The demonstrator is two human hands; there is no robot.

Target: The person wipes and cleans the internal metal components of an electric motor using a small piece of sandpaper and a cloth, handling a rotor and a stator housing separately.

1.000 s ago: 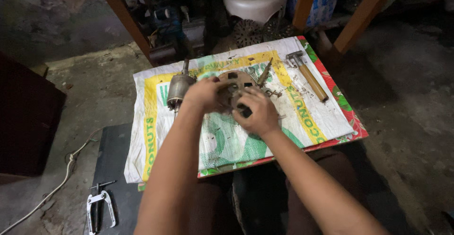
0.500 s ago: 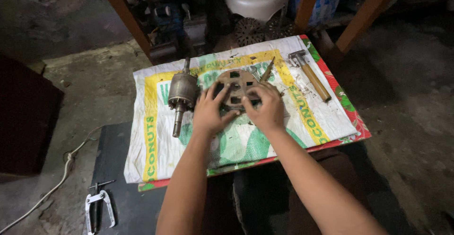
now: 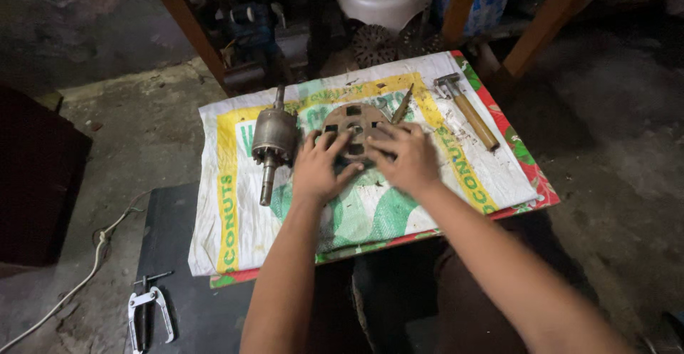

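1. Round metal end cover lies flat on the printed sack, dead ahead of both hands.
2. Left hand and right hand: each grip spread wide, fingers pressing the cover's near rim; neither closed.
3. Rotor lies just left, shaft pointing toward the person; left hand nearer.

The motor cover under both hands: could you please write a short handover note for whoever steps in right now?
Left hand: flat on the motor cover, fingers spread, no closed grip.
Right hand: pressing the cover's right side.
Cover lies on the printed sack; rotor lies left of it, apart.
Hammer lies to the right, screwdriver by the cover's top edge, puller on the dark mat.
Done: rotor is out of the cover.
Left: cover not lifted.
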